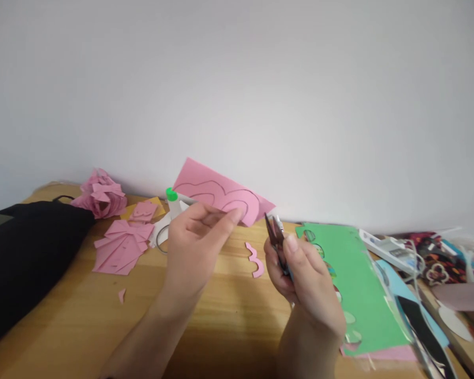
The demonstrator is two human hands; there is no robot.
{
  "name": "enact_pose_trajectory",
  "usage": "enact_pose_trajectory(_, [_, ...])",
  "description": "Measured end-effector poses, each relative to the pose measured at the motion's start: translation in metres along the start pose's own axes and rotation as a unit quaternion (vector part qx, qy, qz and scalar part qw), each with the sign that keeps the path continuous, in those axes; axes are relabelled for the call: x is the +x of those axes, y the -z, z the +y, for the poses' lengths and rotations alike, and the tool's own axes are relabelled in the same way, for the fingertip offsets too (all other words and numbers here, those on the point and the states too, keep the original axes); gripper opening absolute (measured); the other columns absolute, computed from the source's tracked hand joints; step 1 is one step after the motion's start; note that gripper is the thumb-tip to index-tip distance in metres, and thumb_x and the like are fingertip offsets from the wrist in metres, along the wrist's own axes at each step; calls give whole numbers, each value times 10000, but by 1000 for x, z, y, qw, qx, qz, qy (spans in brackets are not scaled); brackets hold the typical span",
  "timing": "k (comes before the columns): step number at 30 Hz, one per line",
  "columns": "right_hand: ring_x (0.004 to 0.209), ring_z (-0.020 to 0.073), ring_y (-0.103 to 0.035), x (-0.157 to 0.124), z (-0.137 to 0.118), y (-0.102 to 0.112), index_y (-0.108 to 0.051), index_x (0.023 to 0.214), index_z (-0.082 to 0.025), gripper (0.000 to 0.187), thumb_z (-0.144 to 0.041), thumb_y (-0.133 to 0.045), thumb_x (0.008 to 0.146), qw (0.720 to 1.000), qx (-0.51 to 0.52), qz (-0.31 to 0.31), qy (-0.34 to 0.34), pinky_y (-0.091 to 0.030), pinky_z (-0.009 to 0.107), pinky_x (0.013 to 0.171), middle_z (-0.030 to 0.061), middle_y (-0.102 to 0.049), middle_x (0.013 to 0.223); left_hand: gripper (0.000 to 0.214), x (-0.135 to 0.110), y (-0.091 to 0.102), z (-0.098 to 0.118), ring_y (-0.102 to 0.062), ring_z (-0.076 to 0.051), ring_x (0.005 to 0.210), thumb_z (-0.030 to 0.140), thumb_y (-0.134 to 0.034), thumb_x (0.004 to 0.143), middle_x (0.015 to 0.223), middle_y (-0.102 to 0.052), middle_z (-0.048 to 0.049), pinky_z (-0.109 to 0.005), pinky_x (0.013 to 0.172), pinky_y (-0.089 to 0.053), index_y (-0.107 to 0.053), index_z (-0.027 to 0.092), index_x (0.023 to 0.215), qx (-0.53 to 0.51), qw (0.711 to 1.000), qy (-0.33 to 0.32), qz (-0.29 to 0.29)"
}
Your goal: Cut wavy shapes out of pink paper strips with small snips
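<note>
Between its thumb and fingers my left hand pinches a pink sheet of paper with curved outlines drawn on it. The sheet is held up above the table, its lower right edge partly cut along a curve. My right hand grips a pair of scissors, blades pointing up and slightly parted. Their tips are close to the sheet's right end; whether they touch it I cannot tell. On the table below, between the hands, lies a wavy pink paper cutout.
Folded pink paper pieces and a pink paper flower lie at left, near a green-capped glue stick. Black fabric covers the left side. A green sheet, a white device and a black-handled tool occupy the right.
</note>
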State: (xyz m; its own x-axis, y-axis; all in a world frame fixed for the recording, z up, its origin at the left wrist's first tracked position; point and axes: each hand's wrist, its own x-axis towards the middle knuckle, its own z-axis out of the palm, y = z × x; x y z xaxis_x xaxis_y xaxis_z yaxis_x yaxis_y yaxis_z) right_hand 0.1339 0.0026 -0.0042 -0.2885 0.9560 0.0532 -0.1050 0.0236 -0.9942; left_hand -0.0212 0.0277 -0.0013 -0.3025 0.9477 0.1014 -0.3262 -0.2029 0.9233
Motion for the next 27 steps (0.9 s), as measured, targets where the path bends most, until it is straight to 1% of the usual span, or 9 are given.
enact_pose_trajectory(3, [370,55,-195,-4,-3,1,-472,653,-192,478,-534,-462,987,999,-17,-24,-25,-139,202,338,-92,-317,435,146,5,4,1,-709,-141,618,262,-813,729,638,-742,14,-226,576,-570,-696,224,650,9,999,-7,32])
enact_pose_trajectory(6, [351,49,-174,-7,-4,2,-504,687,-184,480,-547,-432,993,999,2,-40,-22,-124,194,326,-97,-319,432,148,6,6,2,-711,-146,642,280,-802,745,660,-746,15,-227,568,-559,-691,233,659,28,999,-11,35])
enact_pose_trajectory(9, [338,50,-156,-7,-3,1,-564,797,-179,450,-539,-396,1007,998,37,-44,-4,-141,176,306,-105,-326,446,173,2,4,2,-689,-132,613,282,-806,744,639,-736,27,-221,554,-535,-677,239,638,56,997,-37,23])
enact_pose_trajectory(12, [335,53,-146,-4,-3,-1,-604,981,-186,388,-523,-413,1009,999,47,-28,3,-156,157,297,-118,-327,455,194,-1,1,2,-682,-128,607,257,-804,743,618,-725,36,-223,575,-532,-658,239,618,57,997,-47,12])
enact_pose_trajectory(15, [327,53,-143,-2,-5,-3,-610,1104,-181,401,-531,-451,994,999,50,-11,6,-155,151,289,-127,-319,447,205,-2,1,2,-686,-138,615,235,-793,749,613,-718,39,-241,604,-543,-644,244,609,51,998,-43,-9])
enact_pose_trajectory(19, [323,52,-154,-2,-6,-5,-633,1177,-148,474,-545,-464,983,999,41,-7,0,-158,155,285,-122,-325,443,187,-1,4,-1,-679,-133,619,187,-797,739,620,-715,50,-232,609,-538,-658,251,630,56,997,-51,-19])
enact_pose_trajectory(22, [325,54,-147,-2,-6,-5,-626,1234,-142,509,-552,-470,976,999,42,0,2,-160,156,279,-121,-328,446,184,-1,5,-1,-675,-136,624,206,-784,758,621,-707,47,-242,629,-543,-655,249,635,65,996,-57,-24])
enact_pose_trajectory(24, [323,55,-142,-1,-6,-5,-612,1267,-143,517,-547,-473,977,999,43,9,6,-161,156,275,-123,-327,443,180,-1,5,-1,-685,-150,645,220,-782,762,624,-702,38,-260,652,-553,-657,247,636,69,996,-52,-27])
enact_pose_trajectory(27, [316,57,-148,0,-5,-6,-590,1299,-148,520,-539,-481,975,999,41,14,12,-167,159,272,-126,-330,438,172,-2,4,0,-694,-157,665,181,-796,732,624,-693,39,-262,670,-562,-668,251,642,63,997,-41,-32])
